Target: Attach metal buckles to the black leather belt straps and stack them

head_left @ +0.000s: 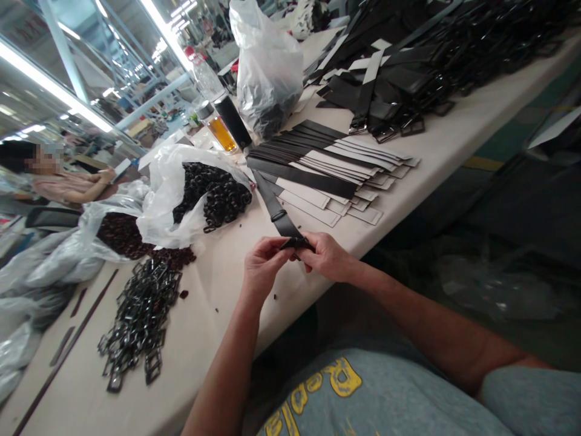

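Note:
A dark strap (269, 192) runs from the stack of straps down to my two hands, with a small black loop around it. My left hand (267, 261) pinches the strap's near end at a dark piece whose details are too small to tell. Close beside it on the right, my right hand (327, 257) has its fingers closed on the same end. Both hands are at the table's near edge. Beyond them lies a fanned stack of black straps (308, 175) with pale ends.
Metal buckles (140, 315) are heaped at the left on the table (204, 339). Behind them are an open bag of black loops (218, 194), a bottle (221, 130) and a full plastic bag (267, 72). More buckled straps (399, 79) lie at back right. A person (68, 175) sits across, left.

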Demonstrator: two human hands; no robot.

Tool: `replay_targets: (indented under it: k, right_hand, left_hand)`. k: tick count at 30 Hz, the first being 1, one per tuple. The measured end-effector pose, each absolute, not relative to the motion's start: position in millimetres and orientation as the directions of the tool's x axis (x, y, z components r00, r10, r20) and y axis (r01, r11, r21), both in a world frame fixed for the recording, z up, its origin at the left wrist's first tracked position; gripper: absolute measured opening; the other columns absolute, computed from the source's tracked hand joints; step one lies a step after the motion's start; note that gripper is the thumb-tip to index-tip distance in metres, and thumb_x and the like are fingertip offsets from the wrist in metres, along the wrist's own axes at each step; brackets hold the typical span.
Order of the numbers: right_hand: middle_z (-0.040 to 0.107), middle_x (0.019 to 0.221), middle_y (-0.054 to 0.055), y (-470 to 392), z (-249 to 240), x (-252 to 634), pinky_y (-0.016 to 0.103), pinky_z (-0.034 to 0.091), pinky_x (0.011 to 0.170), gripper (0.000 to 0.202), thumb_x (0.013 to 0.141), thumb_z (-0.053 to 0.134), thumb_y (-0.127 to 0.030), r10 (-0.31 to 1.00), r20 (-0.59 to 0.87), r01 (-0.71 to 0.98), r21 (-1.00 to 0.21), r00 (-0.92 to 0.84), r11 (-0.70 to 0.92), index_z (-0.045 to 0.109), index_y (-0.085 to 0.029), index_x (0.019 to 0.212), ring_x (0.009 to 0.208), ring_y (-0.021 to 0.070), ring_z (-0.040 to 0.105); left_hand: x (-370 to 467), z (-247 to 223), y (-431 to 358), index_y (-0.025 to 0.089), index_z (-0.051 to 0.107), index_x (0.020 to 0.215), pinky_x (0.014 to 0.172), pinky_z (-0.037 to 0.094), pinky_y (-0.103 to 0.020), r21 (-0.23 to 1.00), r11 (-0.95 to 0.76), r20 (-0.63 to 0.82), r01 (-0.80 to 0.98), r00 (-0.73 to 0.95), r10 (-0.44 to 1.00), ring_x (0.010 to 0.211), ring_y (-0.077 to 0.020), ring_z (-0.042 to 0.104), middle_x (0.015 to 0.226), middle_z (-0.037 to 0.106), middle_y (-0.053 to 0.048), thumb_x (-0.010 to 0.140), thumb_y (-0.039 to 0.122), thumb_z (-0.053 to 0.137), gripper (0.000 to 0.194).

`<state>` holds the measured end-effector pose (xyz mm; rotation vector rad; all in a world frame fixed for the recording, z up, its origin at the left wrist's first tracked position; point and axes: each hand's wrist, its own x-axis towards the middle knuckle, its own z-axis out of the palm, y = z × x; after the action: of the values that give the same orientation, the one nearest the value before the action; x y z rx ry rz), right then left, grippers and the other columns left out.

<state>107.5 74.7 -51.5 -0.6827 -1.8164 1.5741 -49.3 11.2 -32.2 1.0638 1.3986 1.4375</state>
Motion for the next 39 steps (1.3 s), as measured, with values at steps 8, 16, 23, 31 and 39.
replay_targets:
  k: [8,16,23,31,39]
  right_hand:
    - [0.056,0.063,-0.002,73.4,-51.4,113.2,0.022,0.042,0.047,0.033,0.087,0.064,-0.047,0.709,0.141,-0.094,-0.990,-0.691,0.105,0.060,-0.014,0.082,0.049,0.0104,0.054]
    - [0.066,0.077,0.004,72.2,-52.5,111.3,0.020,0.040,0.042,0.050,0.090,0.058,-0.063,0.714,0.157,-0.163,-0.985,-0.682,0.061,0.062,-0.013,0.088,0.045,0.0072,0.052]
    - [0.065,0.072,0.003,69.6,-50.3,111.3,0.020,0.040,0.042,0.048,0.094,0.051,-0.060,0.728,0.158,-0.103,-0.987,-0.667,0.120,0.060,-0.014,0.084,0.044,0.0074,0.052]
    - [0.058,0.063,-0.002,66.5,-51.3,111.5,0.020,0.037,0.041,0.038,0.092,0.058,-0.052,0.782,0.150,-0.071,-0.988,-0.605,0.135,0.059,-0.016,0.080,0.042,0.0070,0.048]
    - [0.059,0.061,-0.001,66.1,-50.8,112.4,0.021,0.032,0.038,0.029,0.090,0.054,-0.042,0.845,0.149,-0.126,-0.987,-0.514,0.098,0.061,-0.015,0.080,0.039,0.0064,0.041]
  left_hand:
    - [-57.4,-24.3,2.9,0.023,0.081,0.094,0.065,0.048,-0.024,0.956,-0.048,0.086,0.290,-0.119,0.989,0.072,-0.0133,0.061,0.079,0.065,-0.003,0.079,0.026,0.076,0.016]
    - [-46.5,-18.6,7.9,0.017,0.075,0.075,0.054,0.041,-0.022,0.993,0.109,-0.098,0.032,-0.252,0.963,0.053,-0.0090,0.049,0.058,0.060,0.002,0.069,0.040,0.083,0.024]
    - [-45.8,-8.1,17.2,0.016,0.070,0.064,0.048,0.037,-0.020,0.977,0.196,-0.172,0.078,-0.244,0.954,0.047,-0.0067,0.045,0.051,0.056,0.003,0.065,0.041,0.082,0.028]
    - [-39.9,-6.5,13.1,0.018,0.076,0.071,0.044,0.039,-0.020,0.982,0.158,-0.129,0.106,-0.240,0.962,0.046,-0.0080,0.048,0.054,0.062,0.002,0.064,0.036,0.085,0.022]
    - [-45.9,-19.9,23.3,0.018,0.071,0.084,0.057,0.050,-0.020,0.969,0.041,-0.145,-0.242,-0.428,0.892,0.061,-0.0101,0.066,0.078,0.074,-0.002,0.073,0.052,0.079,0.036]
